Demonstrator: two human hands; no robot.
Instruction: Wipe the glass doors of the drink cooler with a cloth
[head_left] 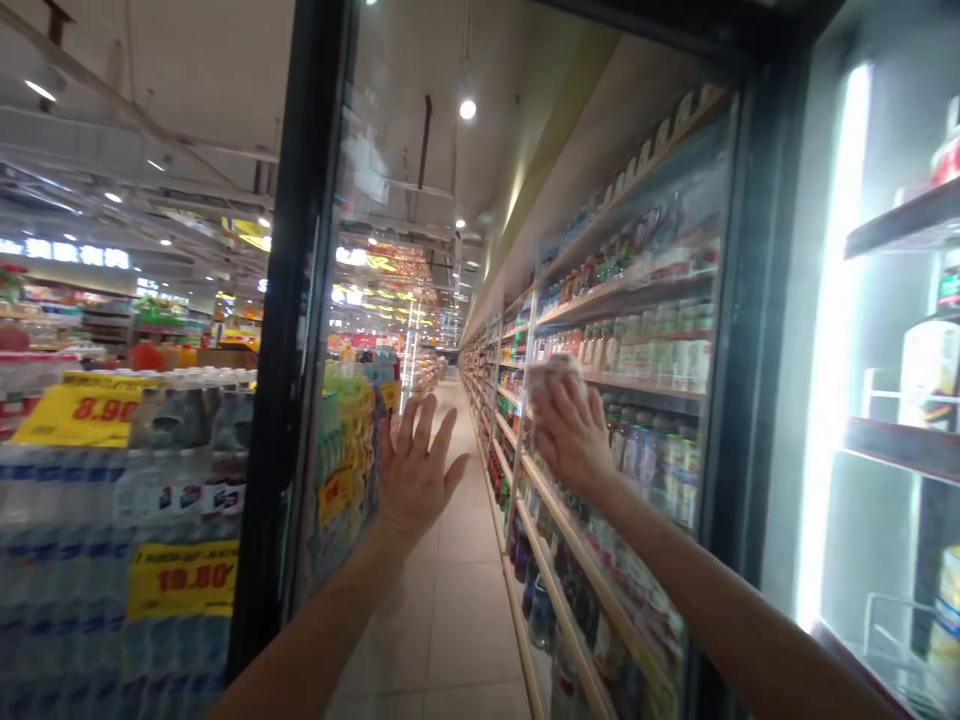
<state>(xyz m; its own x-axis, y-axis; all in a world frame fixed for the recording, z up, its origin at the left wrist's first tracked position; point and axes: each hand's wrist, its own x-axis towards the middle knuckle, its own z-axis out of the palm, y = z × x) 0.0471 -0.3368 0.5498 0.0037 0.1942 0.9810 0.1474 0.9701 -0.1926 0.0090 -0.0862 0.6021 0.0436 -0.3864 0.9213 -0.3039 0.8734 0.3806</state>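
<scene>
My left hand (416, 475) lies flat with its fingers spread against the glass door (442, 620) of a display fridge, and holds nothing. To the right of it, my right hand (576, 435) presses a pale crumpled cloth (551, 368) on the same pane. Part of the cloth sticks out past the fingertips; the rest is hidden under the hand. The door stands swung out, with its dark frame (289, 330) on the left. Through or in the glass, shelves of bottles and a tiled aisle appear; I cannot tell how much is reflection.
On the right are the lit fridge interior, with a bright light strip (836, 340), and shelves (900, 445) holding bottles. Stacked packs of bottled water (60, 580) with yellow price signs (184, 580) stand left of the door, close to its frame.
</scene>
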